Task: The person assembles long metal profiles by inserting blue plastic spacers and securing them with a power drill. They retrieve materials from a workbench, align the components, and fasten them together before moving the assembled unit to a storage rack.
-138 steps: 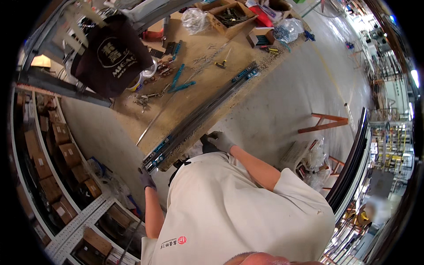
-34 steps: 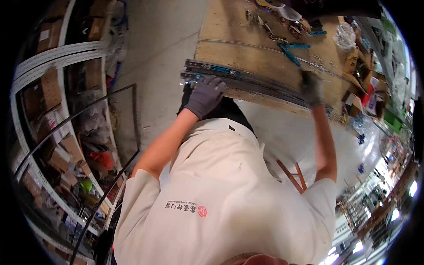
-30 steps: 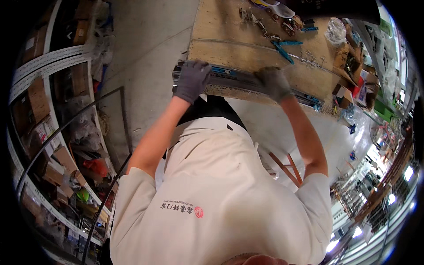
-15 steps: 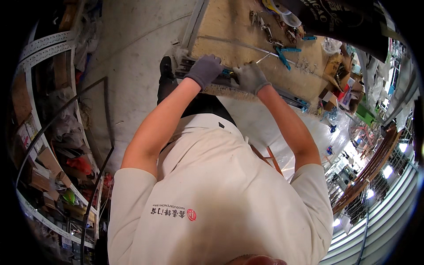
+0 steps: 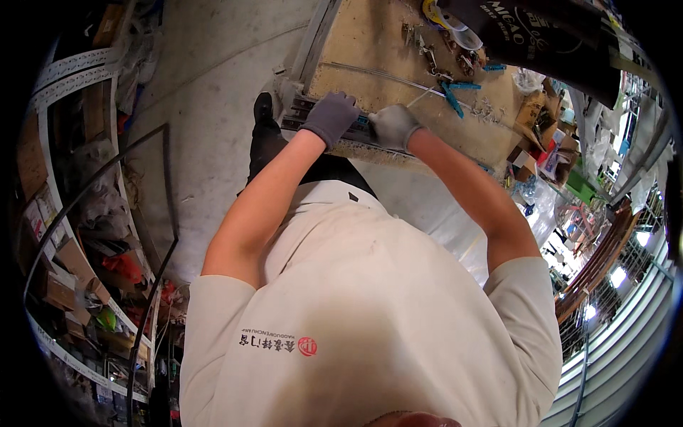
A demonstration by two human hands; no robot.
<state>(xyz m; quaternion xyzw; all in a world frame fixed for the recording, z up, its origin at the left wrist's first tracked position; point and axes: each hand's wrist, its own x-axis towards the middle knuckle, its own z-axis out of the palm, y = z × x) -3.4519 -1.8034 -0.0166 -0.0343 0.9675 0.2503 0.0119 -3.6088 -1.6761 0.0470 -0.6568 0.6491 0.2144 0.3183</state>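
A dark metal profile lies along the near edge of the wooden-topped bench. My left hand, in a grey glove, is closed over the profile. Just to its right, small blue pieces show on the profile between my hands. My right hand, in a paler, worn grey glove, is a fist against the profile. A thin, pale rod sticks out of that fist toward the far right; its other end is hidden in the glove.
Teal-handled pliers, thin metal rods and small metal fittings lie on the bench top. Cardboard boxes and a black printed sheet are at right. A loaded shelf rack and a dark frame stand at left.
My right hand has shifted slightly left and turned into a tighter fist along the profile, its elbow swinging outward. My left hand stays on the profile. The view has shifted slightly.
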